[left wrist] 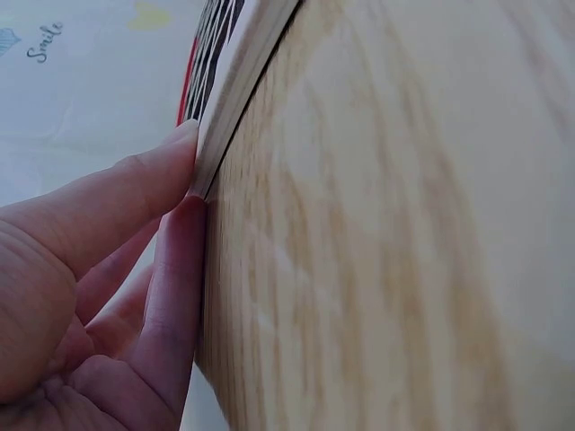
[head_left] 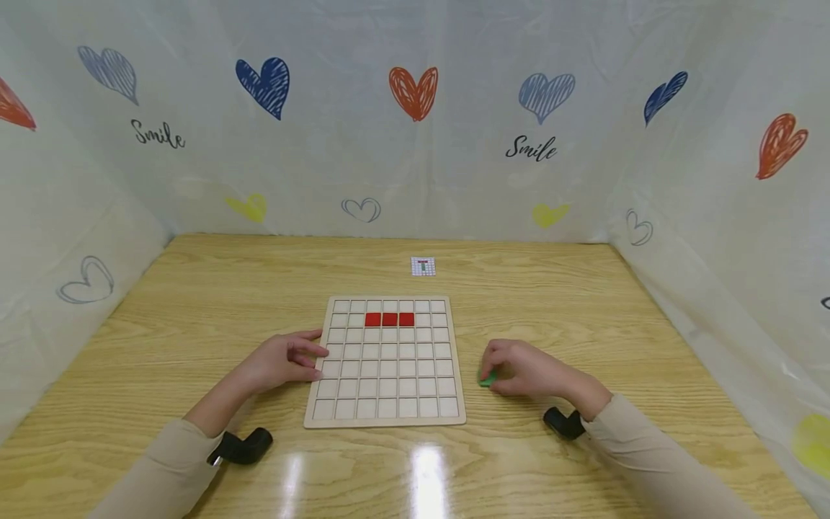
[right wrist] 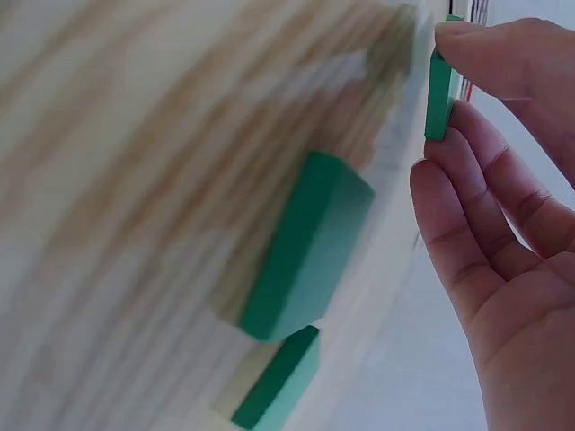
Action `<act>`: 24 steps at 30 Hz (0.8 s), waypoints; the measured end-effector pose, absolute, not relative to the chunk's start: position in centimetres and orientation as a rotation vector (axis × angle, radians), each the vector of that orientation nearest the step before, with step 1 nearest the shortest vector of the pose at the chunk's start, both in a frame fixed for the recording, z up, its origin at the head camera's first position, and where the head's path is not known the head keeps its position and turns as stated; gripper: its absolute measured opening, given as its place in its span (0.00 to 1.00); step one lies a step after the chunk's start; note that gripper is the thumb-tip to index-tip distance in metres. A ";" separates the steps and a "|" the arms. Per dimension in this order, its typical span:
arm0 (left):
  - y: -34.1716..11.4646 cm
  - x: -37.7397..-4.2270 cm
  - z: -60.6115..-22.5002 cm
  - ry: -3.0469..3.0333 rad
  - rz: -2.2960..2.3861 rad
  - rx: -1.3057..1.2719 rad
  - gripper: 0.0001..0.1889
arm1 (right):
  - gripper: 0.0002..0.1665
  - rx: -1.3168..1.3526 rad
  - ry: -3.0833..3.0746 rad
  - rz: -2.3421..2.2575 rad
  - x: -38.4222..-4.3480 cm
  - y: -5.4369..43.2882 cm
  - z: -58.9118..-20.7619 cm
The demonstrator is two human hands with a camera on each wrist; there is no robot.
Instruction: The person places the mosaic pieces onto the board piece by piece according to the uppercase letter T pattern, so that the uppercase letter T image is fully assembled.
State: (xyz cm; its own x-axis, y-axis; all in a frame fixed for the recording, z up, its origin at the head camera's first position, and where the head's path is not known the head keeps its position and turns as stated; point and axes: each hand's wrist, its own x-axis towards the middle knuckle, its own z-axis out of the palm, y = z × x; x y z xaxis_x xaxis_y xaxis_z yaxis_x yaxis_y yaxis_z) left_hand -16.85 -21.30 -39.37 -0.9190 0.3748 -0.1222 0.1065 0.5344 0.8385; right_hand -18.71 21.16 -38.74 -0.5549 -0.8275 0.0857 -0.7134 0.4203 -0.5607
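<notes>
My left hand (head_left: 277, 362) rests at the left edge of a pale wooden grid board (head_left: 385, 422), with fingertips on its rim. Close up in the left wrist view, thumb and fingers meet the board's side (left wrist: 235, 103). To the right of the board, my right hand (head_left: 527, 367) pinches a small green tile (right wrist: 438, 97) between thumb and fingertips, just above the tabletop. Two more green tiles lie on the wood near that hand, a larger-looking one (right wrist: 310, 247) and another (right wrist: 277, 382) beside it. Three red tiles (head_left: 390, 319) sit side by side in the board's second row from the far side.
A small printed card (head_left: 424, 267) with a red and green T pattern lies beyond the board on the wooden table (head_left: 259, 274). White sheeting (head_left: 454, 173) with hearts and lettering surrounds the table's back and sides. A black wrist mount (head_left: 243, 447) juts from each sleeve.
</notes>
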 end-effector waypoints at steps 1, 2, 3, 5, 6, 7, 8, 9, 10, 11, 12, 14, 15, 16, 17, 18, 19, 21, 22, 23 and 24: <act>-21.3 -16.9 -39.4 2.487 1.334 0.397 0.19 | 0.07 -1.364 2.475 -0.826 -18.8 21.1 -38.7; -21.4 -16.9 -39.4 2.487 1.334 0.394 0.19 | 0.07 -1.367 2.481 -0.831 -18.8 21.0 -38.6; -21.4 -16.9 -39.5 2.488 1.335 0.385 0.19 | 0.08 -1.368 2.485 -0.837 -18.9 20.9 -38.6; -21.4 -16.9 -39.5 2.490 1.331 0.389 0.19 | 0.08 -1.362 2.490 -0.854 -19.0 20.7 -38.4; -21.4 -16.9 -39.5 2.490 1.328 0.391 0.19 | 0.08 -1.354 2.495 -0.861 -19.0 20.6 -38.3; -21.4 -16.9 -39.5 2.486 1.333 0.381 0.19 | 0.08 -1.346 2.502 -0.865 -19.1 20.5 -38.2; -21.4 -16.9 -39.5 2.485 1.331 0.383 0.19 | 0.08 -1.339 2.509 -0.870 -19.1 20.4 -38.1; -21.4 -17.0 -39.5 2.484 1.332 0.382 0.19 | 0.08 -1.332 2.518 -0.871 -19.1 20.3 -38.0; -21.4 -17.0 -39.5 2.481 1.333 0.385 0.20 | 0.08 -1.326 2.525 -0.873 -19.1 20.2 -37.9; -21.4 -17.0 -39.5 2.481 1.334 0.383 0.20 | 0.09 -1.322 2.529 -0.875 -19.2 20.1 -37.9; -21.4 -17.0 -39.5 2.480 1.335 0.381 0.19 | 0.08 -1.319 2.532 -0.877 -19.2 20.0 -37.8; -21.3 -17.0 -39.5 2.480 1.336 0.379 0.19 | 0.09 -1.323 2.531 -0.885 -19.3 19.7 -37.7; -21.3 -17.0 -39.4 2.481 1.336 0.379 0.19 | 0.09 -1.324 2.530 -0.890 -19.3 19.6 -37.7; -21.3 -16.9 -39.4 2.480 1.337 0.376 0.19 | 0.09 -1.327 2.529 -0.895 -19.3 19.5 -37.7; -21.2 -16.9 -39.4 2.480 1.338 0.374 0.19 | 0.09 -1.330 2.532 -0.897 -19.4 19.3 -37.7; -21.2 -16.9 -39.4 2.479 1.338 0.378 0.19 | 0.09 -1.331 2.534 -0.897 -19.5 19.1 -37.7; -21.2 -16.8 -39.3 2.478 1.338 0.382 0.19 | 0.09 -1.334 2.537 -0.895 -19.5 19.0 -37.7; -21.2 -16.8 -39.3 2.475 1.342 0.382 0.19 | 0.09 -1.331 2.540 -0.895 -19.6 18.6 -37.7; -21.2 -16.8 -39.3 2.473 1.345 0.380 0.19 | 0.08 -1.329 2.540 -0.895 -19.7 18.4 -37.7; -21.2 -16.8 -39.3 2.474 1.344 0.378 0.19 | 0.08 -1.329 2.540 -0.896 -19.8 18.2 -37.7; -21.2 -16.8 -39.3 2.474 1.344 0.378 0.19 | 0.08 -1.332 2.537 -0.897 -19.9 18.1 -37.7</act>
